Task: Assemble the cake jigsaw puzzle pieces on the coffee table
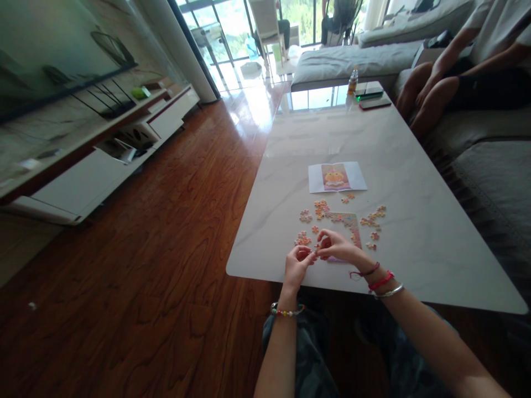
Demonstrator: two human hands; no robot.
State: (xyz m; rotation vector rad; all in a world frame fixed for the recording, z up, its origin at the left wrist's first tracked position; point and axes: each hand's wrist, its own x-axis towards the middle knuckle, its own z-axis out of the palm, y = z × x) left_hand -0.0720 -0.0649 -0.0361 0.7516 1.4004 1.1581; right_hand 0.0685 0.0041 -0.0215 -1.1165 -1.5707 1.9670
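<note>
Head view, jigsaw [347,221], marble table [323,132], wood floor [145,249]

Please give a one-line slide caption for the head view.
Left hand and right hand meet fingertips over a white marble table, near loose pastel jigsaw pieces; a printed picture sheet lies beyond.

A pale marble table [415,232] carries a printed picture [337,177], loose puzzle pieces [372,221] around a partly built puzzle [350,223], and at its far end a bottle [352,81] and two phones [374,103].
</note>
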